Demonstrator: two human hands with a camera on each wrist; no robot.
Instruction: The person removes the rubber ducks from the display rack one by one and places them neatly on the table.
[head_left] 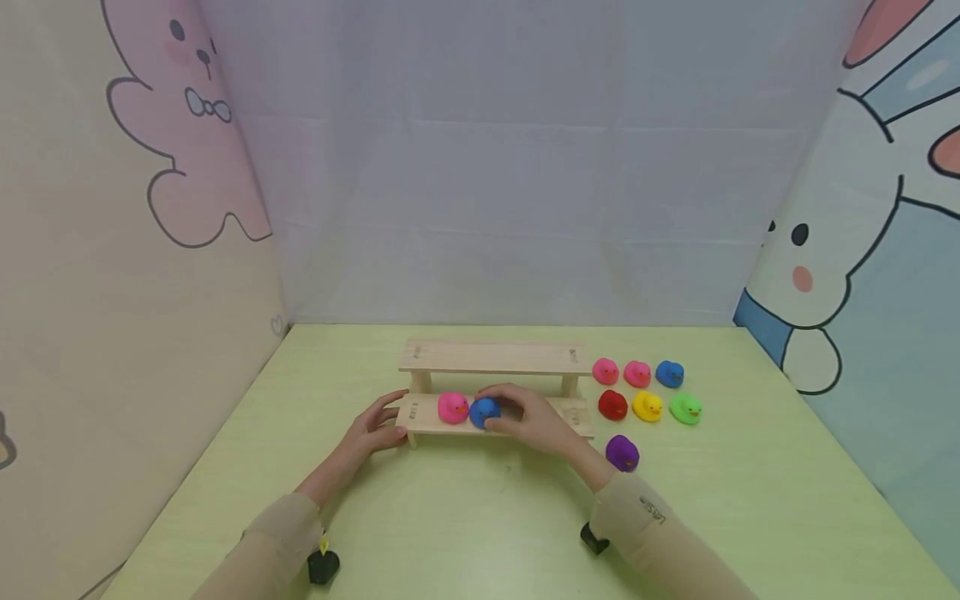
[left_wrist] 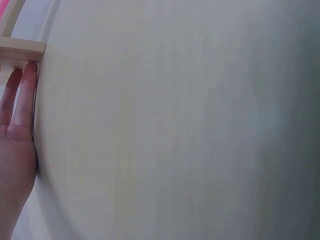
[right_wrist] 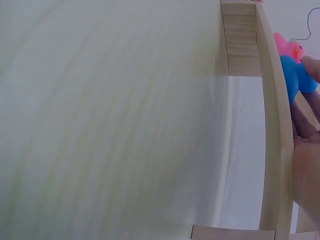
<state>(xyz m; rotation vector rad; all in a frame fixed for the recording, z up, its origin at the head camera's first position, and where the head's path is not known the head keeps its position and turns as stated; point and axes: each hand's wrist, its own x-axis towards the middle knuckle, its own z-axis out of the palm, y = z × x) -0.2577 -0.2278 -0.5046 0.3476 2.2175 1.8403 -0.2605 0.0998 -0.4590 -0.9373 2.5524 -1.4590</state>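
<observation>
A two-tier wooden shelf (head_left: 495, 358) stands on the table, its lower step in front of the higher one. On the left part of the lower step sits a pink rubber duck (head_left: 453, 408). Just right of it, my right hand (head_left: 536, 421) holds a blue rubber duck (head_left: 483, 412) between thumb and fingers at the step. The right wrist view shows the blue duck (right_wrist: 291, 75) close against the pink one (right_wrist: 286, 46). My left hand (head_left: 371, 427) touches the left end of the lower step; in the left wrist view its visible fingers (left_wrist: 25, 100) are straight, tips at the wood.
Right of the shelf stand two pink ducks (head_left: 606, 372) (head_left: 637, 374) and a blue duck (head_left: 670, 374). Nearer are a red duck (head_left: 612, 405), a yellow duck (head_left: 647, 407) and a green duck (head_left: 686, 408). A purple duck (head_left: 622, 452) stands close to my right forearm.
</observation>
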